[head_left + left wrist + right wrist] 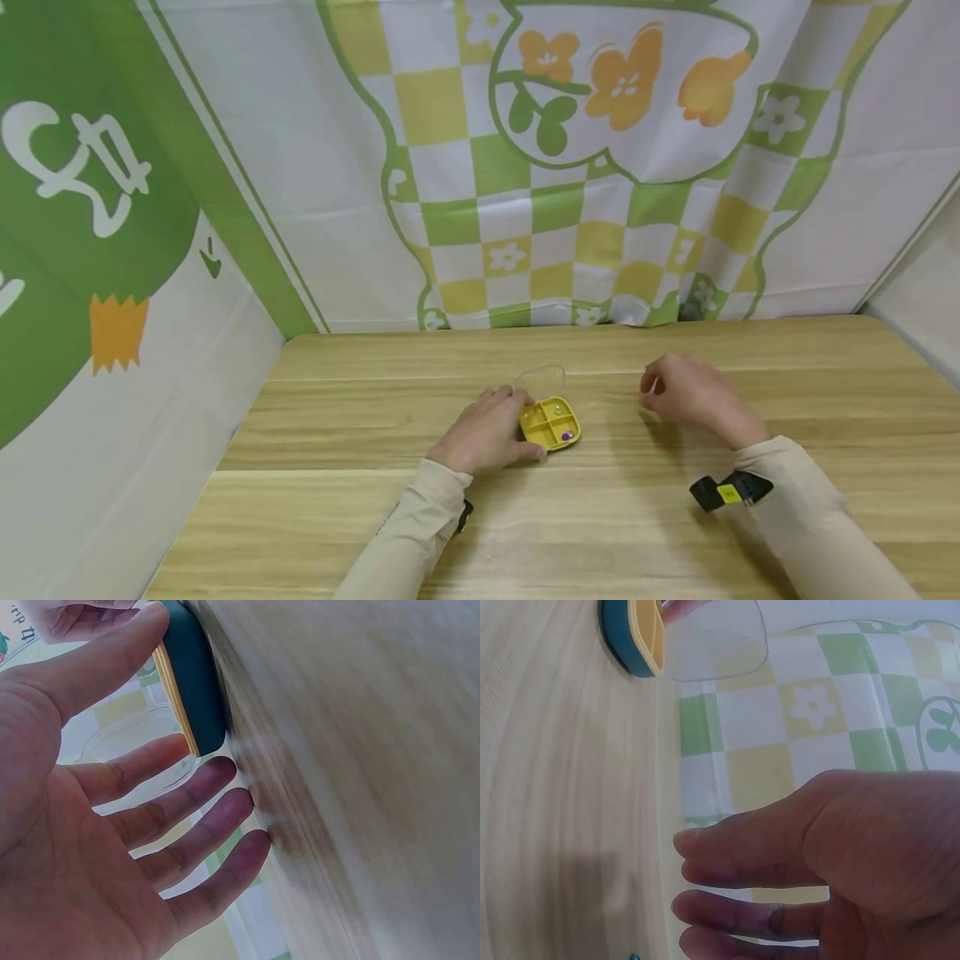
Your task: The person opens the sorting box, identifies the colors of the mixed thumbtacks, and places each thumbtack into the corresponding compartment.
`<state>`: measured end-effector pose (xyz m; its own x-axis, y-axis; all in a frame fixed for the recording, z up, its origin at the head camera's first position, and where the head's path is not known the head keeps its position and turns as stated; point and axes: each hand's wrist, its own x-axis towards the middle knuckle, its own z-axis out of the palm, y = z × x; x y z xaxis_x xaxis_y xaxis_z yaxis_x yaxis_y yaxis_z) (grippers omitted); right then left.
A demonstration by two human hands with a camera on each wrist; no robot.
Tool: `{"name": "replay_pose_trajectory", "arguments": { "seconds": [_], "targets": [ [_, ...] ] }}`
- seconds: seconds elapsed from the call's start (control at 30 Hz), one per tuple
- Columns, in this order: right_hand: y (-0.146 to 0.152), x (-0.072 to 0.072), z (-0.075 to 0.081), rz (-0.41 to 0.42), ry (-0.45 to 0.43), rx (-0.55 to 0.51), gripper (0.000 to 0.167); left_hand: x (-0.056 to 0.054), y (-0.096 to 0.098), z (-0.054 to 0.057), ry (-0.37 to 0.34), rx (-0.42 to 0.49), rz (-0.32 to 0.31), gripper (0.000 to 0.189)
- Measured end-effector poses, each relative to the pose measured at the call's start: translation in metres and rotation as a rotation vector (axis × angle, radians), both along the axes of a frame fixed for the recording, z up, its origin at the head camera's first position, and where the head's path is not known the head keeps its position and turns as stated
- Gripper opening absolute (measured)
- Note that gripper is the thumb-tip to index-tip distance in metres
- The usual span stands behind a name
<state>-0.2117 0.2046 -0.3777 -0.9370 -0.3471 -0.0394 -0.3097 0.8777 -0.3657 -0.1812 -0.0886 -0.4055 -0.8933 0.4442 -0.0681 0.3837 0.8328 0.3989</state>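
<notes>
The left hand [487, 429] grips the yellow box [550, 423] on the table [600, 533] by its left side, between thumb and forefinger. The squarish box lies left of and slightly nearer than the right hand [693, 396], whose loosely bent fingers hold nothing visible.

You've got a light wood-grain tabletop [330, 517] across the bottom of the head view, seams running sideways, far corners rounded. Upper middle: white cloth backdrop [247, 125], lightly creased, hanging at your table's far edge, printed with green, yellow and white checks [431, 104] plus orange flowers [622, 58] in a green outline near the top. To your left, white panel [172, 400] with large dark-green area [52, 258], white lettering [18, 133], orange zigzag-edged patch [118, 333]; green strip [255, 267] beside it. Far right edge, plain pale wall [930, 283]. Soft light, faint shadows on your tabletop.
</notes>
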Motion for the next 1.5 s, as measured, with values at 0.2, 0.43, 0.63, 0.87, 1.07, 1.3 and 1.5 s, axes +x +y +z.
{"name": "replay_pose_trajectory", "arguments": {
  "seconds": [0.2, 0.43, 0.63, 0.87, 1.07, 1.3, 1.5],
  "targets": [
    [0.005, 0.000, 0.004, -0.027, -0.008, 0.001, 0.011, 0.000, 0.001, 0.001, 0.003, -0.006, -0.003, 0.070],
    [0.012, -0.001, 0.007, -0.024, -0.001, 0.009, 0.011, 0.001, 0.001, 0.001, 0.000, -0.005, -0.001, 0.070],
    [0.018, -0.003, 0.010, -0.035, -0.034, 0.030, 0.013, 0.000, 0.001, 0.001, 0.006, -0.003, -0.002, 0.070],
    [0.025, -0.004, 0.009, -0.043, -0.059, 0.047, 0.009, 0.001, 0.001, 0.000, -0.002, 0.001, 0.007, 0.070],
    [0.028, -0.006, 0.006, -0.052, -0.051, 0.056, 0.005, 0.001, 0.000, 0.000, -0.004, 0.005, 0.004, 0.069],
    [0.030, -0.005, 0.004, -0.041, -0.057, 0.062, 0.005, 0.000, 0.000, 0.000, 0.001, 0.004, 0.000, 0.069],
    [0.032, -0.006, 0.001, -0.041, -0.074, 0.073, 0.004, 0.000, 0.000, 0.000, 0.009, -0.006, -0.010, 0.070]
  ]
}}
